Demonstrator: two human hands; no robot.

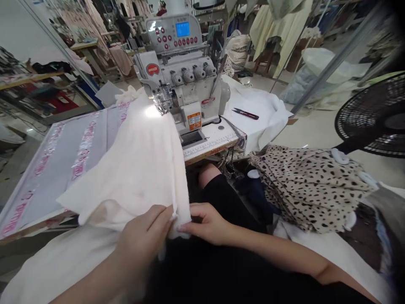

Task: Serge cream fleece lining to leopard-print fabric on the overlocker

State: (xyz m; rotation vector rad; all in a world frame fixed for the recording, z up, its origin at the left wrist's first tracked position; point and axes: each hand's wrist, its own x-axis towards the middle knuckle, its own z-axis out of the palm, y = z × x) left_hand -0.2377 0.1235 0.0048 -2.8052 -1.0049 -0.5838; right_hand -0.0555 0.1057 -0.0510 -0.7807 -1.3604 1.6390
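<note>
While draped from the sewing machine (186, 80), cream fabric (142, 164), near corner pinched between left hand (145, 236) and right hand (207, 223).

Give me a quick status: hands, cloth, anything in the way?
Left hand and right hand both pinch the cream cloth at its near edge. Cloth runs up to the serger. Nothing blocks it.
</note>
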